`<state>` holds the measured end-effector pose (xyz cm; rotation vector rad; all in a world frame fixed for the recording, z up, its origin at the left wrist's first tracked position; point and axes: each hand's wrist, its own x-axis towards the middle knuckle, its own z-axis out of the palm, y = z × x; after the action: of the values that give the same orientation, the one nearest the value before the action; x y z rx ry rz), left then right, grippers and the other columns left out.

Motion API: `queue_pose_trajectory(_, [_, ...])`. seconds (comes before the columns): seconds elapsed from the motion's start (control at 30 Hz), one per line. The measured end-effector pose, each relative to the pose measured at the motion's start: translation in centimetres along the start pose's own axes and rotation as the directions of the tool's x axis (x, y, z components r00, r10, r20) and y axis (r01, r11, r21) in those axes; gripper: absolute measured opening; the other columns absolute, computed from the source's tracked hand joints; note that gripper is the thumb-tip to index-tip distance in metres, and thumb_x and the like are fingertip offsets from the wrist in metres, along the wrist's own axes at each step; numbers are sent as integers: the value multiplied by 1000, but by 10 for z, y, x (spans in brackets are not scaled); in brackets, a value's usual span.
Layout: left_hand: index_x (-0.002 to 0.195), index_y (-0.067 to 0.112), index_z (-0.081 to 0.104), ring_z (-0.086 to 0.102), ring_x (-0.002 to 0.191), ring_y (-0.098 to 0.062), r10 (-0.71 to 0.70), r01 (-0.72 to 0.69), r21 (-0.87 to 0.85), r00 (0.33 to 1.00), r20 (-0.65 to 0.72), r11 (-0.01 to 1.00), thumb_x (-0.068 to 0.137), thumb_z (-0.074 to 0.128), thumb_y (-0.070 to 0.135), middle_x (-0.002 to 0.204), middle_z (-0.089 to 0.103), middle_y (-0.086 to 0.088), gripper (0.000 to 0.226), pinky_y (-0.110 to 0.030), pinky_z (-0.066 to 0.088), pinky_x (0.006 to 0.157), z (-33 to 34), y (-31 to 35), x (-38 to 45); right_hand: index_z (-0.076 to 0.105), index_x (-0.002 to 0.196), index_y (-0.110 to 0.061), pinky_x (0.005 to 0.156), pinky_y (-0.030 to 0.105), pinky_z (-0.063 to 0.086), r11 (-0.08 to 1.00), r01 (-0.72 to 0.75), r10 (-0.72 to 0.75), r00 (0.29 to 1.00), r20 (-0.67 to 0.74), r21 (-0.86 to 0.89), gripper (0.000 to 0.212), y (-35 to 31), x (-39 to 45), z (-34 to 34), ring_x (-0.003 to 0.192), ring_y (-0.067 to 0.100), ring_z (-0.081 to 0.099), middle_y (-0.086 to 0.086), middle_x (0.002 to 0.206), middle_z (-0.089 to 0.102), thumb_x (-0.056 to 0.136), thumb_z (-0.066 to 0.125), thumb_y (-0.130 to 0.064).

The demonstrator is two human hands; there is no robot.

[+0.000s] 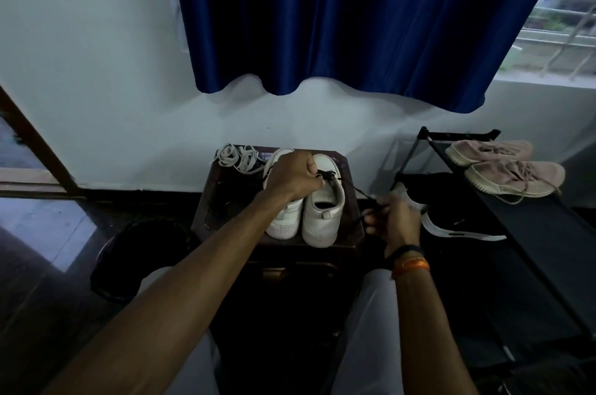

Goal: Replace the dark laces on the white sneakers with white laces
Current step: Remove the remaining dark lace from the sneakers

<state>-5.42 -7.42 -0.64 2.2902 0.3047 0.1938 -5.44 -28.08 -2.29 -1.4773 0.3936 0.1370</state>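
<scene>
Dark lace (pixel 354 193) half-out of right sneaker (pixel 324 201) | both hands pinch it: left hand (pixel 292 177), right hand (pixel 395 220) | white laces (pixel 240 157) unused, upper centre

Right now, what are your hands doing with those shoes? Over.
Left hand pinches the dark lace at the right white sneaker. Right hand grips its loose end. White laces wait on the stool. Nothing blocking.
</scene>
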Motion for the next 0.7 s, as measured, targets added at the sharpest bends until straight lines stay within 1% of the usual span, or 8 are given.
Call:
queue_pose_trajectory(0.03, [74, 23, 63, 67, 79, -17, 39, -38, 72, 999, -16, 997, 64, 83, 30, 75, 68, 6, 23, -41, 57, 78, 2, 0, 0, 65, 74, -1, 42, 28, 48, 978, -16, 24, 999, 35, -208, 24, 6, 5, -3, 44, 25, 61, 18, 61, 68, 87, 59, -20])
queue_pose_trajectory(0.1, [78, 22, 67, 64, 91, -23, 94, -84, 264, 995, -24, 961, 63, 85, 39, 89, 69, -1, 29, -40, 52, 86, 6, 1, 0, 71, 66, -5, 55, 35, 59, 792, 23, 43, 995, 93, -610, 39, 10, 12, -5, 52, 26, 68, 12, 61, 71, 84, 66, -40])
queue_pose_trajectory(0.17, [85, 20, 71, 59, 101, -27, 124, -105, 416, 992, -19, 903, 65, 83, 43, 101, 65, -6, 32, -42, 46, 96, 9, 3, -1, 73, 64, -11, 66, 35, 57, 583, 90, -52, 996, 73, -807, 53, 9, 13, -4, 68, 31, 71, 9, 70, 73, 77, 66, -61])
queue_pose_trajectory(0.27, [90, 19, 75, 57, 103, -29, 145, -111, 461, 989, -39, 880, 68, 78, 38, 104, 63, -8, 29, -42, 44, 98, 13, -1, -1, 73, 83, -12, 69, 32, 46, 488, 220, -398, 917, 9, -845, 40, 0, 10, 8, 88, 37, 67, 14, 96, 70, 79, 67, -51])
queue_pose_trajectory(0.37, [81, 18, 77, 59, 94, -31, 134, -94, 345, 986, -96, 934, 64, 74, 31, 95, 63, -8, 22, -41, 46, 92, 15, -8, -2, 75, 86, -16, 71, 33, 52, 436, 498, -618, 771, 152, -750, 15, -8, 11, 30, 87, 36, 68, 10, 96, 71, 79, 67, -27])
queue_pose_trajectory(0.43, [74, 17, 77, 59, 87, -31, 121, -82, 260, 983, -139, 962, 63, 70, 33, 87, 63, -8, 21, -42, 48, 86, 17, -10, -3, 77, 83, -18, 74, 29, 49, 360, 659, -644, 688, 335, -660, 10, -6, 13, 46, 88, 32, 66, 10, 96, 71, 77, 69, -15])
queue_pose_trajectory(0.5, [67, 17, 75, 59, 81, -30, 110, -74, 214, 980, -163, 974, 63, 64, 37, 81, 62, -7, 23, -43, 47, 84, 19, -13, -3, 78, 94, -15, 77, 27, 41, 301, 703, -605, 663, 441, -644, 19, -4, 17, 58, 98, 32, 63, 9, 104, 71, 78, 70, -8])
queue_pose_trajectory(0.7, [61, 14, 66, 60, 74, -31, 100, -75, 161, 984, -151, 984, 61, 55, 30, 72, 66, -4, 20, -44, 49, 78, 22, -19, 0, 79, 101, -17, 83, 32, 49, 324, 661, -577, 706, 412, -677, 24, -5, 23, 62, 99, 32, 67, 9, 105, 75, 83, 65, -12])
